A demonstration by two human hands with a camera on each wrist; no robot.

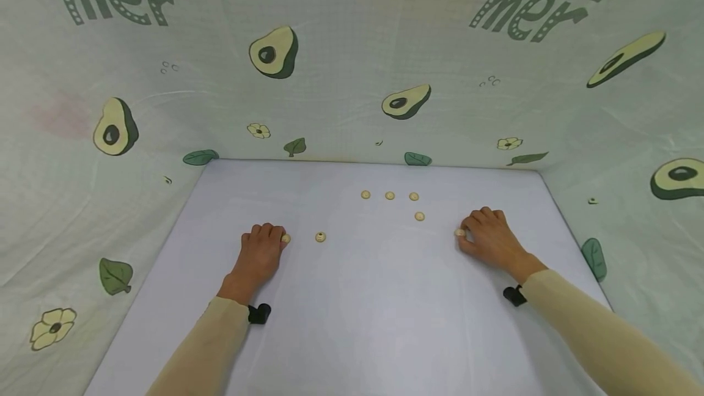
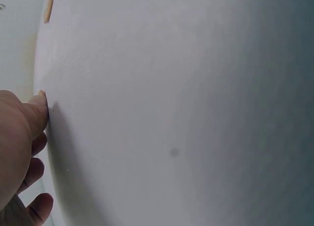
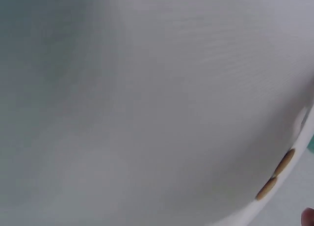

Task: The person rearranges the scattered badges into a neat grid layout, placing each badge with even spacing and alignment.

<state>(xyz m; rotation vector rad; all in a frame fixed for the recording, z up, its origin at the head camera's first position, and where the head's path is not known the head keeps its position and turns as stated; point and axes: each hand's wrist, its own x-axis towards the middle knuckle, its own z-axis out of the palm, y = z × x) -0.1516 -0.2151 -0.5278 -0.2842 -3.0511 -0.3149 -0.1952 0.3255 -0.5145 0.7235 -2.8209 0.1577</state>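
Observation:
On the left of the white table, my left hand (image 1: 257, 260) pinches a small round tan button (image 1: 286, 238) at its edge between thumb and fingers. The left wrist view shows the thumb (image 2: 38, 110) over a sliver of that button (image 2: 42, 93), low over the tabletop. Just right of this hand lies another button (image 1: 321, 237) with a dark centre. Over on the right side, my right hand (image 1: 491, 241) holds a similar button (image 1: 459, 233) between curled fingers and thumb. The right wrist view catches only a fingertip (image 3: 308, 217) at its corner.
Three buttons form a row near the back: left (image 1: 365, 195), middle (image 1: 390, 195) and right (image 1: 414, 197). Another button (image 1: 420, 216) sits just in front of the right one. A patterned cloth (image 1: 341, 60) rises behind the white table (image 1: 357, 322) and along its sides.

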